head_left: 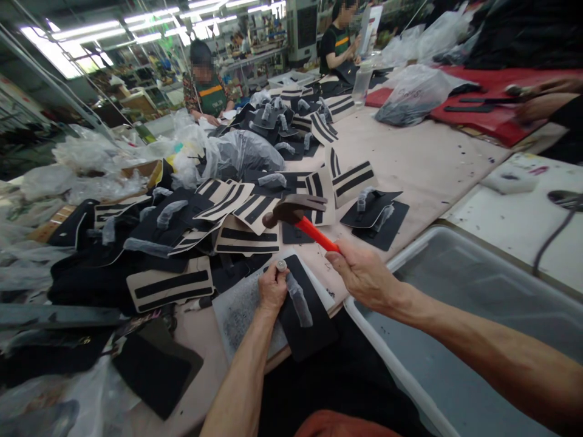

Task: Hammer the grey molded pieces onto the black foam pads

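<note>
**Hammer raised over a punch held on a black panel**

The right hand [364, 274] has its grip closed around the orange handle of a hammer [298, 217], whose dark head hangs raised just above and beyond the left hand [272, 290]. The left hand's grip is pinched shut around a small metal punch [281, 265], held upright with its round silver top showing above the fingers. The punch stands on a black panel [306, 315] at the near edge of the tabletop [410, 164]; the panel lies partly on a grey pad [239, 315] and carries a plastic-wrapped strap [299, 300] just right of the left hand.

To the left and beyond lies a heap of striped pieces [237, 212] and more black panels. A clear bin [478, 291] sits near right, and two other people work at the far end of the tabletop.

The risks, as I judge them: the punch top is small and the fingers sit right under it, so a blow that lands off-centre could catch them. A tilted punch could skid and mark the panel in the wrong spot. The panel overhangs the near edge, so a hard strike might shift it.
</note>
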Demonstrator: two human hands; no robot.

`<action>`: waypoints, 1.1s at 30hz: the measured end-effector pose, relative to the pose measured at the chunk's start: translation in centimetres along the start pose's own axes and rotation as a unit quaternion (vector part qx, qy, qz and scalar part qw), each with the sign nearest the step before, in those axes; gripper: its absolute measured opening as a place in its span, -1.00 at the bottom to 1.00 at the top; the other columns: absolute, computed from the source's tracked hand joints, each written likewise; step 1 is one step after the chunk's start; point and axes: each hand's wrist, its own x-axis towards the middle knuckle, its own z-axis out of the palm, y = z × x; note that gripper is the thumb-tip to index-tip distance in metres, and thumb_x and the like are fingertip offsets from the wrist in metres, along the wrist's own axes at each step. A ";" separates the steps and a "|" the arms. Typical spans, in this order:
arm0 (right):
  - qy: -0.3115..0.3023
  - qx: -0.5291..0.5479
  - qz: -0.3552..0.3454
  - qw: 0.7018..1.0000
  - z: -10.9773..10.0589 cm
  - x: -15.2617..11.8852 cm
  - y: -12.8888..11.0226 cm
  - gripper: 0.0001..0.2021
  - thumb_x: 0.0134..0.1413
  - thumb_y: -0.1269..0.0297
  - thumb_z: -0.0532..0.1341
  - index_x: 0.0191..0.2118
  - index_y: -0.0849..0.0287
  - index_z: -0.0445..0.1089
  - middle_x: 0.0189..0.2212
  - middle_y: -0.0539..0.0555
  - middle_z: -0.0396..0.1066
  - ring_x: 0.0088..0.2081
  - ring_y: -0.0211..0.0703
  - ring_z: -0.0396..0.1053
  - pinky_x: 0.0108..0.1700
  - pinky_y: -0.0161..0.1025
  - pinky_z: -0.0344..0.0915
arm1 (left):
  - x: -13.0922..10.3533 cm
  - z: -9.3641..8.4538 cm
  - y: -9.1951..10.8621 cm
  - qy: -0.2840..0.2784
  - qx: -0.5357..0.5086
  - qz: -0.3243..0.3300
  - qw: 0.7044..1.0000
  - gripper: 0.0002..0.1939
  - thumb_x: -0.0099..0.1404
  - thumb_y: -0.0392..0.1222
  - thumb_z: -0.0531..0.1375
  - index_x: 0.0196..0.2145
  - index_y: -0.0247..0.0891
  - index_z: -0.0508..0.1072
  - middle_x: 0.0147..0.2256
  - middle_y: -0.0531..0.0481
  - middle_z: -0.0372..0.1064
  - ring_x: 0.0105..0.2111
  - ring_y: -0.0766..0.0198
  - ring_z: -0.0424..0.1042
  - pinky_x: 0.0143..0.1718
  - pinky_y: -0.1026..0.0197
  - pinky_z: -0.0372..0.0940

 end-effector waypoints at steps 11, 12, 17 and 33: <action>0.063 -0.023 -0.040 0.997 -2.1 1.7 -0.7 -0.69 0.39 0.11 -0.11 -0.31 0.14 0.22 -0.57 -0.02 0.27 -0.61 -0.29 0.11 -0.50 -0.29 -0.06 | 0.1 -0.2 0.1 -0.007 0.025 -0.008 1.000 -0.84 0.27 -0.17 0.17 -0.21 -0.19 0.51 -0.33 -0.03 0.55 -0.30 0.18 0.51 -0.24 0.22 0.30; 0.110 0.005 -0.026 0.994 -2.1 1.7 -1.0 -0.67 0.40 0.11 -0.15 -0.30 0.14 0.20 -0.57 -0.03 0.25 -0.60 -0.29 0.12 -0.49 -0.30 -0.03 | 0.1 -0.2 0.2 -0.007 0.023 -0.012 1.000 -0.83 0.27 -0.18 0.17 -0.20 -0.19 0.51 -0.32 -0.03 0.56 -0.30 0.18 0.51 -0.23 0.22 0.30; -0.093 -0.086 -0.013 0.992 0.6 0.1 0.1 -0.67 0.36 0.11 -0.08 -0.35 0.16 0.25 -0.60 0.03 0.29 -0.59 -0.24 0.15 -0.49 -0.25 -0.08 | 0.0 -0.4 0.5 -0.031 0.043 -0.020 0.998 -0.86 0.26 -0.21 0.17 -0.24 -0.18 0.51 -0.38 0.01 0.54 -0.35 0.20 0.50 -0.28 0.24 0.27; -0.103 -0.122 -0.048 0.986 7.5 -1.4 5.1 -0.51 0.19 0.40 0.09 0.24 0.26 0.16 0.14 0.36 0.23 0.08 0.13 0.24 0.02 -0.04 0.17 | -0.2 -0.3 0.2 0.005 -0.052 -0.018 0.998 -0.61 0.24 -0.23 0.22 0.04 -0.15 0.45 -0.08 -0.11 0.54 -0.08 0.09 0.52 0.01 0.04 0.36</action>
